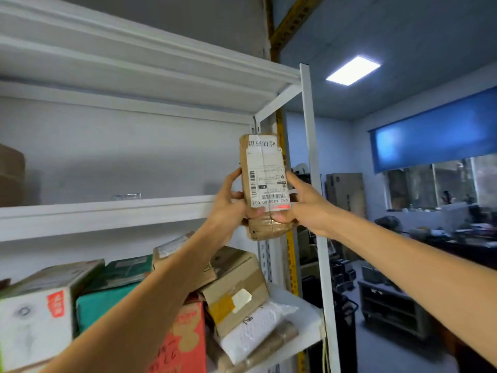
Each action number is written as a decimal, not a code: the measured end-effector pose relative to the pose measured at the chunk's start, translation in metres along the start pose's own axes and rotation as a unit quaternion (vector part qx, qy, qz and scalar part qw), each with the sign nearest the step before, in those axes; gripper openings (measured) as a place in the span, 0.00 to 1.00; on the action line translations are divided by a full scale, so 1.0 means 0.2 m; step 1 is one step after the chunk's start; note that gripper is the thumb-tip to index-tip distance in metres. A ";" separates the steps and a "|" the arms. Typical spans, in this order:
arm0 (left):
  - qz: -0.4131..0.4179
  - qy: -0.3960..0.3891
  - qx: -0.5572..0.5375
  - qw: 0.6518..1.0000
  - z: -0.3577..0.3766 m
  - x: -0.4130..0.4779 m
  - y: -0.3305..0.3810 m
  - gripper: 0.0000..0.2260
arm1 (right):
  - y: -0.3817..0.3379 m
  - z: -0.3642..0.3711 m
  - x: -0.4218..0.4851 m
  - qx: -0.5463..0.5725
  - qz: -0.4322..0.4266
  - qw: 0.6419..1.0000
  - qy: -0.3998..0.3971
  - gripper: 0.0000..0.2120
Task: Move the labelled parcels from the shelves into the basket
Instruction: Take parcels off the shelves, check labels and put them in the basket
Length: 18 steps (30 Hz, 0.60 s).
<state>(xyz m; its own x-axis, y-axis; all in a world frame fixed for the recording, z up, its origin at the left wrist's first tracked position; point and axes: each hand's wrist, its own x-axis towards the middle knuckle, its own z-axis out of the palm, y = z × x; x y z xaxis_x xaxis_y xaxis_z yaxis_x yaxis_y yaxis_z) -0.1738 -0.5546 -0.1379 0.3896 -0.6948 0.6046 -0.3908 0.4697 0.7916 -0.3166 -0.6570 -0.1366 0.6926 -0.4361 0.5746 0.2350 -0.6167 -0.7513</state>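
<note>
Both hands hold one labelled parcel up by the shelf unit's right end; basket not in view.

Left: middle shelf nearly bare; shelf below is crowded w/ a white box, teal pack, red box & brown taped box. Centre: left hand is curled round the parcel's lower left edge, thumb on front. Parcel is upright, clear of the shelf, just left of the right post, label upside down twd camera. Right hand grips the lower right edge. Prob light & stiff, tape looks slick; best held by the long edges, not the label.
</note>
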 end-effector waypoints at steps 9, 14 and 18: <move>-0.036 -0.196 -0.168 0.965 0.37 -0.28 -0.21 0.42 | -0.07 0.01 -0.68 -0.134 0.114 0.972 0.157 0.47; -0.071 -0.318 -0.226 0.918 0.71 -0.62 -0.18 0.41 | -0.23 -0.02 -1.21 -0.204 0.194 0.928 0.245 0.49; -0.077 -0.417 -0.238 0.874 0.98 -0.95 -0.03 0.40 | -0.41 0.00 -1.68 -0.266 0.225 0.880 0.323 0.48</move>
<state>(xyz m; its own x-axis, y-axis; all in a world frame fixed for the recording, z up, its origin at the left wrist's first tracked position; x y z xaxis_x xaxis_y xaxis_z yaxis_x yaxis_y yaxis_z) -0.4093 -0.5326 -0.2758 -0.4145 -0.8318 0.3691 0.0808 0.3703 0.9254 -0.5685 -0.4594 -0.2671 0.0614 -0.8898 0.4521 -0.4345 -0.4316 -0.7905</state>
